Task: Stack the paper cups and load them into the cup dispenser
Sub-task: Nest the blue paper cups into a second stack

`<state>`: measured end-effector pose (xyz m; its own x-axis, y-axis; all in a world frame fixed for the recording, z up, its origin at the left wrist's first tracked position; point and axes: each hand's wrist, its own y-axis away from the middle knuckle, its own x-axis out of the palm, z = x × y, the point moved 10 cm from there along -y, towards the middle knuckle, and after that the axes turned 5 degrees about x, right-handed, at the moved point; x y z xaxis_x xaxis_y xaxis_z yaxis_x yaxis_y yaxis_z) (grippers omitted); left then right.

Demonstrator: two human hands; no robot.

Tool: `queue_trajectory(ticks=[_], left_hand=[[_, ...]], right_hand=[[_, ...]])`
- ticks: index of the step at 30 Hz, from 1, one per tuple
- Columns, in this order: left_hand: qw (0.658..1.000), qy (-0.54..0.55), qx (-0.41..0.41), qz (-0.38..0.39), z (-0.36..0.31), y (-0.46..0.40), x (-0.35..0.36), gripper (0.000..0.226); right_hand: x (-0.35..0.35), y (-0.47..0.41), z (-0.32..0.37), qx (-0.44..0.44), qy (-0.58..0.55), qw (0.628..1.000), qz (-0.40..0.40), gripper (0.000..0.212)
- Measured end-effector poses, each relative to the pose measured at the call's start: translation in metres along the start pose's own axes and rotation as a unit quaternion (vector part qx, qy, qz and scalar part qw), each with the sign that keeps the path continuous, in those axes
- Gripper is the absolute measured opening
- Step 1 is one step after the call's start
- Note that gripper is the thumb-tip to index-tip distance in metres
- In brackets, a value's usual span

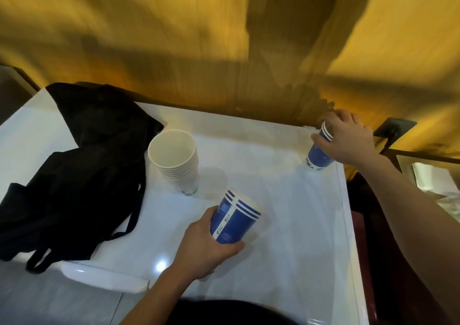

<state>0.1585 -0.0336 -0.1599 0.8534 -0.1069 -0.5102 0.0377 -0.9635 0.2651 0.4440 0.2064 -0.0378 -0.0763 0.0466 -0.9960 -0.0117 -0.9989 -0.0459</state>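
Left hand (pixel 206 247) is gripping a tilted blue cup stack (pixel 234 219) over the white table (pixel 286 225), label print too blurry to read. Right hand (pixel 348 140) is clutching another blue stack (pixel 319 156) standing near the far right corner.

The left hand (pixel 206 247) is curled in a sideways grip, forearm bare and low. The right hand (pixel 348 138) reaches far forward, fingers closed downward, arm outstretched.

left hand (pixel 206 245): blue cups (pixel 234 219) | right hand (pixel 348 140): blue stack (pixel 318 156)
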Motion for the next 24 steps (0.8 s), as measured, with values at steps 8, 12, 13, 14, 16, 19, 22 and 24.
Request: queue_trajectory(ticks=[8, 12, 13, 14, 16, 19, 22, 24], left_hand=[[1.000, 0.013, -0.001, -0.002, 0.001, 0.001, 0.000, 0.077], [1.000, -0.002, 0.005, 0.001, -0.001, 0.000, -0.001, 0.078], [1.000, -0.002, 0.004, 0.000, -0.001, 0.000, -0.001, 0.078], [1.000, -0.001, 0.005, 0.000, -0.001, 0.000, -0.001, 0.078], [1.000, -0.001, 0.006, 0.001, -0.001, -0.001, -0.001, 0.079], [1.000, -0.002, 0.012, 0.005, -0.002, 0.000, -0.001, 0.079], [1.000, -0.007, 0.013, 0.010, -0.001, 0.000, 0.001, 0.082], [1.000, -0.009, 0.013, 0.012, 0.000, 0.000, 0.002, 0.083]], right_hand=[[0.002, -0.004, -0.001, -0.005, 0.012, 1.000, -0.011, 0.042], [-0.002, -0.001, -0.001, -0.017, 0.014, 0.999, -0.043, 0.041], [-0.003, 0.000, 0.001, -0.025, 0.017, 0.998, -0.051, 0.039], [-0.003, 0.001, 0.002, -0.035, 0.018, 0.998, -0.056, 0.037], [-0.003, 0.003, 0.002, -0.051, 0.008, 0.997, -0.053, 0.035], [-0.005, 0.007, -0.006, -0.070, -0.032, 0.995, -0.055, 0.035], [-0.014, 0.022, -0.013, -0.078, -0.146, 0.983, -0.075, 0.032], [-0.023, 0.037, -0.014, -0.077, -0.225, 0.967, -0.089, 0.029]])
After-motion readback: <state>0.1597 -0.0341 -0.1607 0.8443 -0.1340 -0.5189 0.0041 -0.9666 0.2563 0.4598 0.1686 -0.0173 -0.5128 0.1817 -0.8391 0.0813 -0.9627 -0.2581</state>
